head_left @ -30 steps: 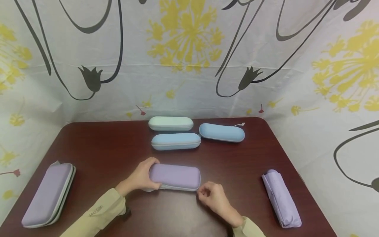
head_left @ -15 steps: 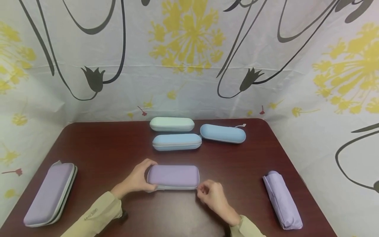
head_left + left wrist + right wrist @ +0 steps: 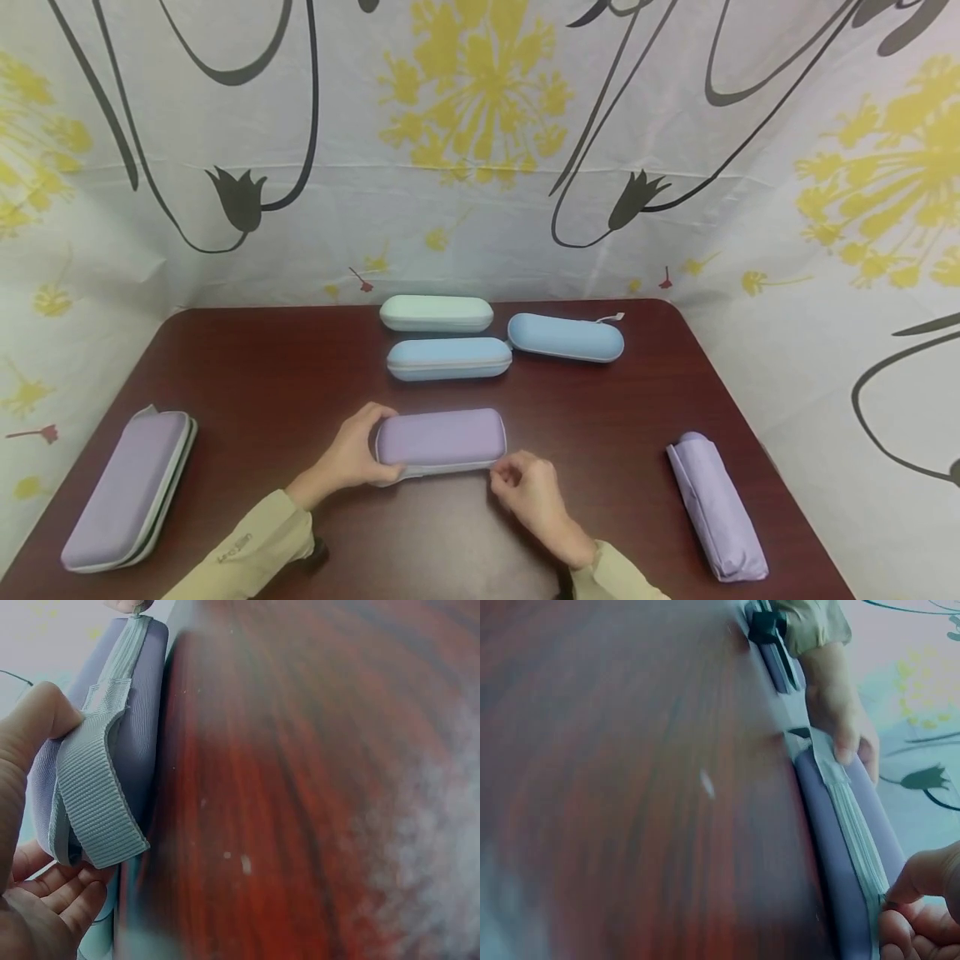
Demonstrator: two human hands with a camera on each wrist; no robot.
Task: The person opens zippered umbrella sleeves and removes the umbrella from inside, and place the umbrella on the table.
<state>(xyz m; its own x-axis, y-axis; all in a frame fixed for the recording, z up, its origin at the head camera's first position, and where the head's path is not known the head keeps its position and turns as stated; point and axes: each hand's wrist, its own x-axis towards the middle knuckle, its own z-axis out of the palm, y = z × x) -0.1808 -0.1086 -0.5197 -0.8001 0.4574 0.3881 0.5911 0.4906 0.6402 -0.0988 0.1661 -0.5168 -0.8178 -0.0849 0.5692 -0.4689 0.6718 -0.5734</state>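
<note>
A purple zip-up pencil case [image 3: 441, 438] lies in the middle of the table in the head view. My left hand [image 3: 347, 450] grips its left end, with the thumb on the near side by a grey strap [image 3: 94, 776]. At the near right corner, my right hand [image 3: 531, 496] pinches the small zipper pull, mostly hidden by the fingertips. In the right wrist view, the grey zipper [image 3: 855, 829] runs along the case's side between the two hands and looks closed there.
Two blue cases [image 3: 450, 359] [image 3: 566, 337] and a mint case [image 3: 437, 313] lie at the back of the table. Another purple case [image 3: 129, 492] is at the left, and a folded purple umbrella [image 3: 716, 507] at the right. A patterned cloth [image 3: 480, 242] hangs behind.
The case's right end has swung slightly away toward the back. My right hand has shifted a little left with the pull; my left hand keeps its grip on the left end.
</note>
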